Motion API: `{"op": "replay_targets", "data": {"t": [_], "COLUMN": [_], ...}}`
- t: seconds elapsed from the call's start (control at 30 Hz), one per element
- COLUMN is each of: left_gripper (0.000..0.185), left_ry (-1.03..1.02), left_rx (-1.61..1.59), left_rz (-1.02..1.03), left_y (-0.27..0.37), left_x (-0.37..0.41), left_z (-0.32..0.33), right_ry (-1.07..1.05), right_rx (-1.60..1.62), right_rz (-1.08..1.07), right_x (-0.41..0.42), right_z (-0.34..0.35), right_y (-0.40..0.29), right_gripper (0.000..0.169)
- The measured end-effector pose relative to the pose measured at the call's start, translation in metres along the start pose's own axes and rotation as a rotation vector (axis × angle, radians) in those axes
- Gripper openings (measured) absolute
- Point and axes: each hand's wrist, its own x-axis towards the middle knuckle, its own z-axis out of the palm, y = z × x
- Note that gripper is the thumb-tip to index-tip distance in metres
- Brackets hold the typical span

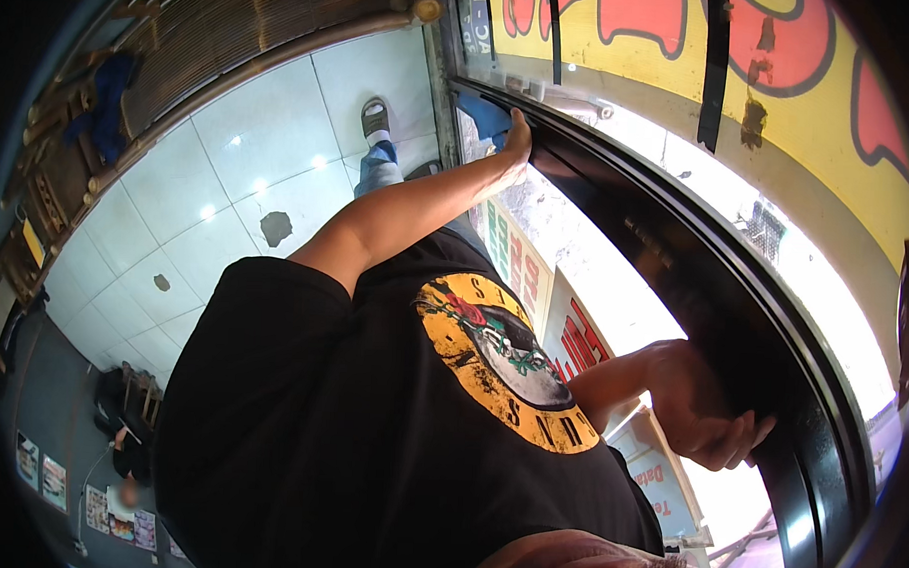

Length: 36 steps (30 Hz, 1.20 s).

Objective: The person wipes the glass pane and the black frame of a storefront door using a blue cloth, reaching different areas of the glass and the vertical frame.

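My left hand is at the upper end of a glossy black frame rail, gripping a blue cloth against it; part of the cloth and some fingers are hidden. My right hand is farther along the same rail, on the right of the view, with its fingers curled close to the dark surface. Whether they grip the rail's edge is not clear. A transparent pane adjoins the rail, with a yellow and red lettered banner visible beyond it.
Bamboo furniture with dark blue fabric lines the upper left. White floor tiles have broken patches. My sandalled foot is near the rail. Lettered signs stand beyond my body. Another person is at the lower left.
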Motion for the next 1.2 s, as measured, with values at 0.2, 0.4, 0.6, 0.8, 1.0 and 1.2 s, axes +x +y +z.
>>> {"op": "replay_targets", "data": {"t": [0.2,0.4,0.6,0.8,1.0,1.2], "left_gripper": [0.087,0.081,0.072,0.066,0.062,0.062], "left_ry": [0.103,0.049,0.086,0.196,0.311,0.213], "left_rx": [-0.098,-0.344,-0.381,-0.338,-0.191,-0.279], "left_rz": [0.126,0.105,0.068,0.043,0.007,-0.058], "left_y": [-0.037,-0.052,-0.048,-0.031,-0.038,-0.039], "left_x": [0.047,0.059,0.074,0.042,0.067,0.161], "left_z": [-0.022,-0.04,-0.054,-0.039,-0.056,-0.111], "right_ry": [-0.012,0.092,0.035,-0.023,-0.052,0.031], "right_rx": [-0.023,-0.031,-0.085,-0.05,-0.062,0.021], "right_rz": [0.018,0.048,0.077,0.099,0.063,0.062], "right_x": [0.007,0.018,0.03,0.038,0.043,0.048], "right_z": [-0.002,0.016,0.01,0.004,-0.003,0.01], "right_y": [-0.008,-0.021,-0.029,-0.031,-0.031,-0.031], "right_gripper": [0.02,0.015,0.013,0.016,0.018,0.015]}}
